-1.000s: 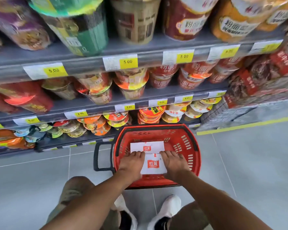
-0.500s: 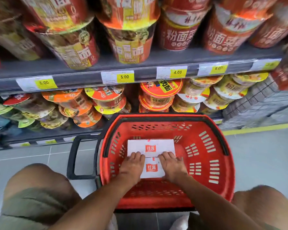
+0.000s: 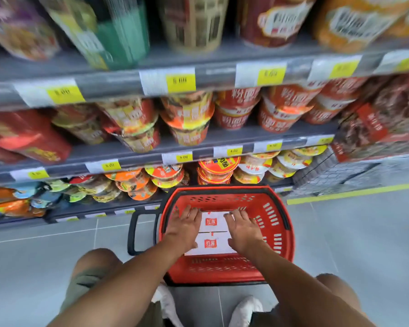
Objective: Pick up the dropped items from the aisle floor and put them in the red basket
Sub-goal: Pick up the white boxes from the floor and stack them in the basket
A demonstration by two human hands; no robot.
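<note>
Packets: two flat white packets lay on the base of the red basket [image 3: 222, 267], the nearer packet [image 3: 210, 244] edge to edge with the farther packet [image 3: 213, 221].
Shoes: white shoes [image 3: 244, 310] stood just short of the basket's near wall; a clumsy rise from the crouch could have knocked it and shifted the load.
Left hand: the left hand [image 3: 183, 226] lay flat on the packets' left edges, fingers straight and spread, gripping nothing.
Right hand: the right hand [image 3: 242, 230] mirrored it on the right edges, fingers likewise straight and empty.
Risk at release: a dragging palm might have lifted a light packet or skewed the pair when the hands came away.
Risk in carrying: thin packets lying loose would likely slide to one wall if the basket were tipped by its black handle [image 3: 131, 232].
Packet writing: each packet bore a red square logo with white characters, 红派.
Floor: grey tiles [image 3: 364, 244] ran right of the basket, crossed by a yellow line [image 3: 352, 193]; whether more items waited out of view could not be told.
Bottom shelf: noodle bowls [image 3: 219, 166] sat just behind the basket; the yellow price tags [image 3: 183, 157] above them appeared to read 5.00 and 4.00, though blur smeared the digits.
Upper shelves: red cups [image 3: 240, 109] carried large white characters, too blurred to read.
</note>
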